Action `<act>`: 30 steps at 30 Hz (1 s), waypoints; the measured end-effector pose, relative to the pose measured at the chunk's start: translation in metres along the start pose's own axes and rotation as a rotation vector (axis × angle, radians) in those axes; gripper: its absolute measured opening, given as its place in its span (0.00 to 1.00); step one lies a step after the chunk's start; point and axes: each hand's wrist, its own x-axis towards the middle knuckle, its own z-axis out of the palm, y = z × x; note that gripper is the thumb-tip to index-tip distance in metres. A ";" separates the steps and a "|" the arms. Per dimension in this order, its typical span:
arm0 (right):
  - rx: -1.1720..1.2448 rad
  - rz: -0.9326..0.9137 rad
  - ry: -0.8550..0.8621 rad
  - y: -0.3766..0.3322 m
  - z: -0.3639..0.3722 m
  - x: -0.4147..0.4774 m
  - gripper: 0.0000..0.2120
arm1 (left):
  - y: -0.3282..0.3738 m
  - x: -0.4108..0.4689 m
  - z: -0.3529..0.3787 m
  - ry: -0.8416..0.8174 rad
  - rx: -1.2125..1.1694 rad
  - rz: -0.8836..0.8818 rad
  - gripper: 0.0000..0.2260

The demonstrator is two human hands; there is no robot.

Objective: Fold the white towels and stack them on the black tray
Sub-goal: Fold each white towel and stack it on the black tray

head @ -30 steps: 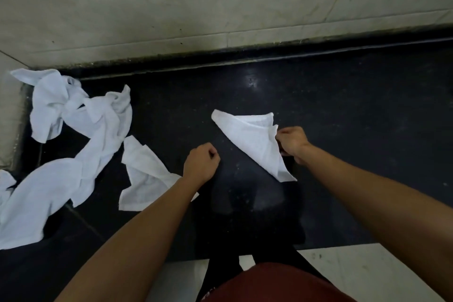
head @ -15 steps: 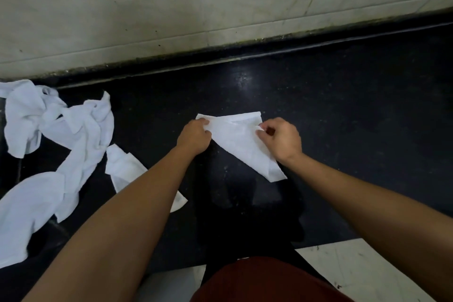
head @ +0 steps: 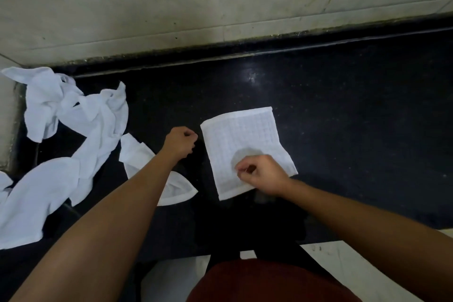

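White towel is lying spread flat on the black worktop, the right hand pinching its near edge; the left hand is curling loosely just beside it, holding nothing. Folding well means matching corners squarely before creasing. Unfolded towels are heaping leftward under a stained tile wall. No tray is showing.
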 end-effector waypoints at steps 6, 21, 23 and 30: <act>-0.351 0.411 0.406 0.011 -0.073 0.032 0.17 | 0.001 -0.026 0.032 -0.112 0.176 -0.110 0.17; -0.384 0.524 0.318 0.024 -0.062 0.004 0.16 | -0.029 -0.042 0.032 -0.049 0.479 -0.043 0.19; -0.481 0.572 0.247 0.026 -0.058 -0.012 0.22 | -0.035 -0.057 0.038 -0.124 0.500 -0.045 0.19; -0.286 0.611 0.141 0.048 -0.033 -0.042 0.12 | -0.054 -0.080 0.059 -0.150 0.290 -0.054 0.09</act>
